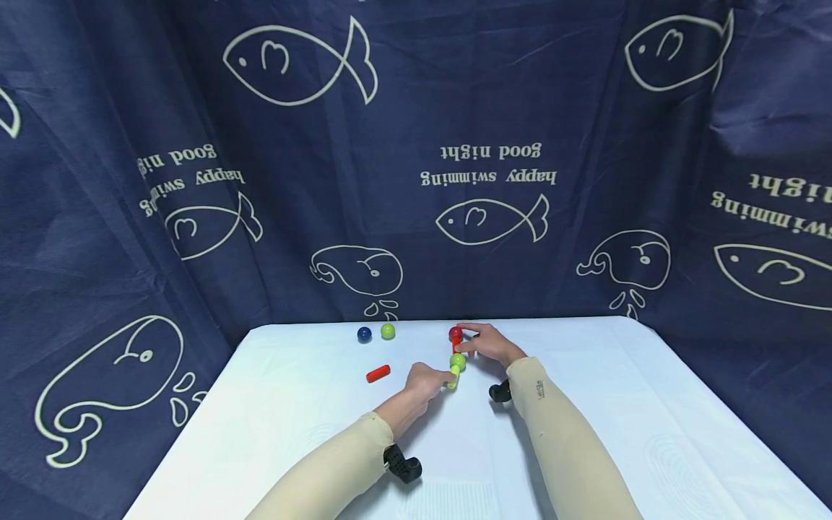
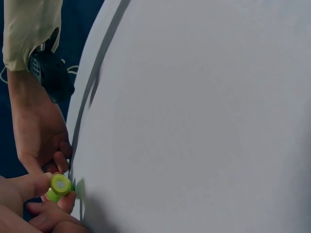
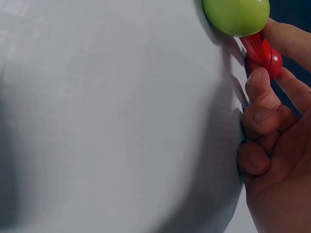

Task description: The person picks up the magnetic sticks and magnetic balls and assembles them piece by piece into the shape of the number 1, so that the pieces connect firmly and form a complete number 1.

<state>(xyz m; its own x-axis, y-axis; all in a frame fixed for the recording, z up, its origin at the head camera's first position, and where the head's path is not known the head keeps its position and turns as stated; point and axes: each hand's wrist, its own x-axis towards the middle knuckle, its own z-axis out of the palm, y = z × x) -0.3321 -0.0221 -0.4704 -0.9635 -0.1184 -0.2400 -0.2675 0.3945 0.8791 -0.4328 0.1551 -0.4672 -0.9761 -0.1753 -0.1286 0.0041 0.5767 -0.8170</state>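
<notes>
A joined chain of toy pieces stands out over the white table: a red ball, a red rod, a lime-green ball and a yellow-green rod. My left hand pinches the yellow-green rod between thumb and finger; the rod's round end with its pale centre faces the left wrist camera. On the far side, my right hand holds the red rod, one fingertip reaching the red ball. In the right wrist view, the green ball sits close to the right hand's fingers.
A loose red rod lies left of the left hand. Farther back are a dark blue ball and another lime-green ball, side by side near the table's rear edge. A navy curtain with fish drawings hangs behind the white table.
</notes>
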